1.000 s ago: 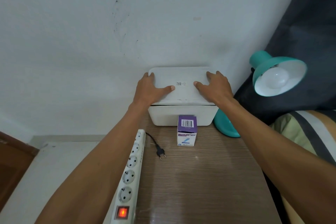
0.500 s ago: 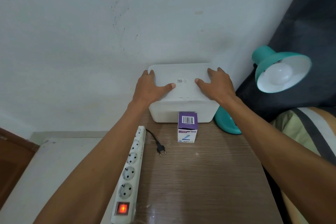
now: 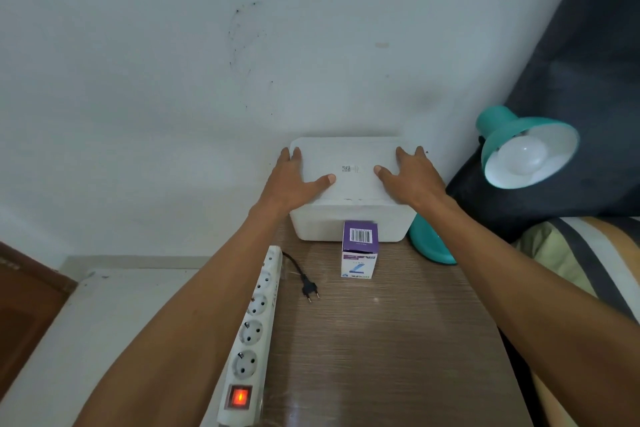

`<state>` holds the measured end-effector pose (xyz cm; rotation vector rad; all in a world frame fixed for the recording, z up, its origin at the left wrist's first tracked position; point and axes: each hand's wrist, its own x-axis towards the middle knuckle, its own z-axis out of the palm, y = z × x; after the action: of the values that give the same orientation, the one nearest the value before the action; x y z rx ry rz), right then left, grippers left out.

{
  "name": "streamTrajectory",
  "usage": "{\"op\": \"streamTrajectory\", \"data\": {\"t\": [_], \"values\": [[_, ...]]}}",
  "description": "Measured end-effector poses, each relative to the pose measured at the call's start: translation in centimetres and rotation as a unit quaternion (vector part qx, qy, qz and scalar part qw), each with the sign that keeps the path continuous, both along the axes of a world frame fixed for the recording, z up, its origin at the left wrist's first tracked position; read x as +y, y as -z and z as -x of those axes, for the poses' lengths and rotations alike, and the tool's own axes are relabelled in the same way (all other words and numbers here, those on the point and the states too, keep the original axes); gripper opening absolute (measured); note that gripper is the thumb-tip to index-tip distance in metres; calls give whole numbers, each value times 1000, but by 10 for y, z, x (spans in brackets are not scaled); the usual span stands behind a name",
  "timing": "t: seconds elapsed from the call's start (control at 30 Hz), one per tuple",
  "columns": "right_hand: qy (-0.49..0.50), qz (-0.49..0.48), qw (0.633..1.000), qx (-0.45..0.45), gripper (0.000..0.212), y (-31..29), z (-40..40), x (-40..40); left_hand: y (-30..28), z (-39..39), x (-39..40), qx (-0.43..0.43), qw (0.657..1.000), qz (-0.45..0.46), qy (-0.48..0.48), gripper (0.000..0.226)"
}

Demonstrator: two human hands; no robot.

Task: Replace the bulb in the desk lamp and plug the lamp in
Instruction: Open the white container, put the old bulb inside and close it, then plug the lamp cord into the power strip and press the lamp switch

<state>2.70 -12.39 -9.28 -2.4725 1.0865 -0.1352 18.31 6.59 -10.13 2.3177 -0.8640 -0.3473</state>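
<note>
Head view showed a small purple and white box (image 3: pixel 359 250) with a barcode on its top flap; the print low on its front was too blurred to read. A tiny code mark sat on the lid of a white tub (image 3: pixel 349 184) against the pale, scuffed wall (image 3: pixel 173 80). Both stood on a wood-grain table (image 3: pixel 381 340). The left hand (image 3: pixel 294 180) and right hand (image 3: pixel 412 177) lay flat on the lid, fingers spread, clasping nothing. The teal lamp (image 3: pixel 526 149) stood at the far right, its base beside the tub, a white bulb (image 3: pixel 524 158) in its shade. Its black plug (image 3: pixel 310 289) lay loose beside a white power strip (image 3: pixel 256 329) whose switch glowed red.
</note>
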Motion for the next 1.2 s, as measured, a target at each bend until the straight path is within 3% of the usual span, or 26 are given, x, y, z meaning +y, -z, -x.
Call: {"op": "streamTrajectory", "data": {"t": [0.13,0.27,0.4,0.53,0.67,0.8,1.0,1.2], "values": [[-6,54,994,-100,57,-13,3,23,-4,12,32,30,998,52,-12,87],[-64,136,968,-200,38,-31,-8,70,6,25,80,65,993,86,-57,87],[-132,117,955,-238,32,-36,-23,129,30,46,128,53,992,81,-81,87],[-181,65,960,-204,26,-9,-28,187,62,74,170,75,992,66,-79,84],[-174,12,983,-60,21,47,-23,217,86,101,198,111,988,88,-61,66],[-108,18,992,59,22,88,-8,223,120,117,214,165,981,103,-29,85],[-70,40,994,74,21,98,-9,232,128,116,216,195,972,128,-21,105],[5,-54,999,6,16,80,-20,226,133,115,216,185,970,156,-20,101]]}}
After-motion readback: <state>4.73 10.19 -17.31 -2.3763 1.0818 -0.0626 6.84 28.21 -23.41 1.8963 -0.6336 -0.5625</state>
